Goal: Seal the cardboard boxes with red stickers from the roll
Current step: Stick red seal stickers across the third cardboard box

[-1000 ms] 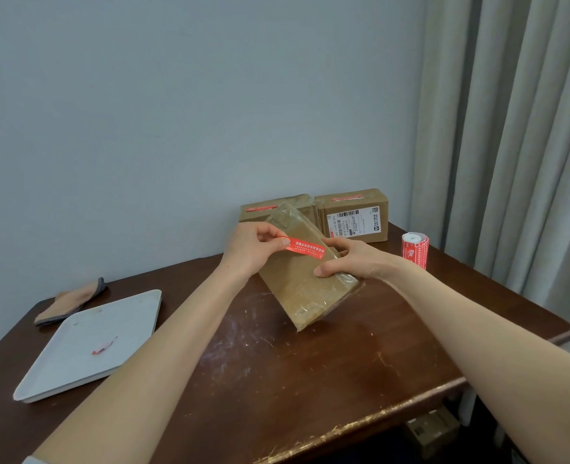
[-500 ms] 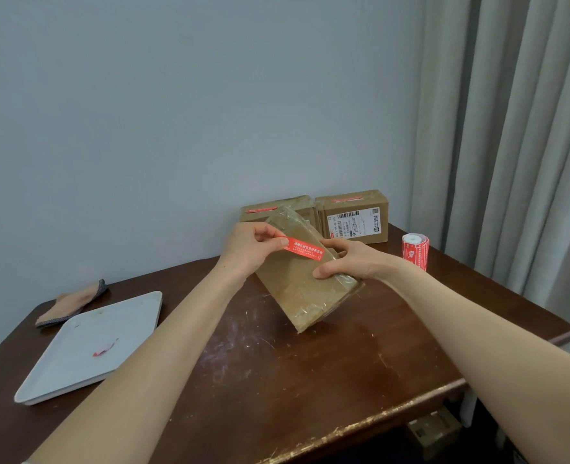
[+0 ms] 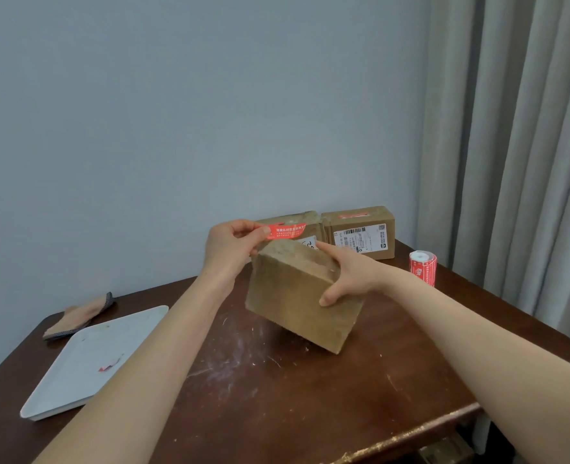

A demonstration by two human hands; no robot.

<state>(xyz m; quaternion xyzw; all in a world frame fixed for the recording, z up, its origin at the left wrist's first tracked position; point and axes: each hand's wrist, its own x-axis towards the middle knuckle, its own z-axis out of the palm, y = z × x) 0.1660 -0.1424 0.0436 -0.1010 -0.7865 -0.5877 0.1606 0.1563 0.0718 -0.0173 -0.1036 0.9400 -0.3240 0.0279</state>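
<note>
Pinched at one end by the left hand [image 3: 230, 246], the red printed sticker strip [image 3: 287, 230] is now lifted clear of the tilted brown cardboard box [image 3: 297, 306] gripped by the right hand [image 3: 347, 276] on the scratched dark wooden table [image 3: 277, 396], so sealing is judged pending; a pale wall [image 3: 176, 128] and grey curtain [image 3: 518, 145] are noted behind.

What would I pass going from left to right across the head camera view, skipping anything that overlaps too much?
White tray → left hand pinching the red sticker → tilted cardboard box → roll of red stickers → curtain.
</note>
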